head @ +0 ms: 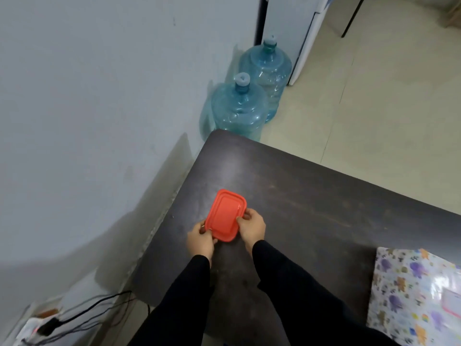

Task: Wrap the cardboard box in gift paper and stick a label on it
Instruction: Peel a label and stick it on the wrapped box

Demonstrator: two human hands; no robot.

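A red plastic container with a rectangular lid sits near the left edge of the dark table. My left hand grips its near left corner and my right hand grips its near right side. At the lower right lies a box wrapped in glossy gift paper printed with purple and orange cartoon animals. A pale pink-edged label shows on the wrapped box at the frame's right edge. Both my sleeves are black.
Two large blue water bottles stand on the floor beyond the table's far corner, against the grey wall. Black cables and a power strip lie at the lower left. Beige tiled floor spreads to the right.
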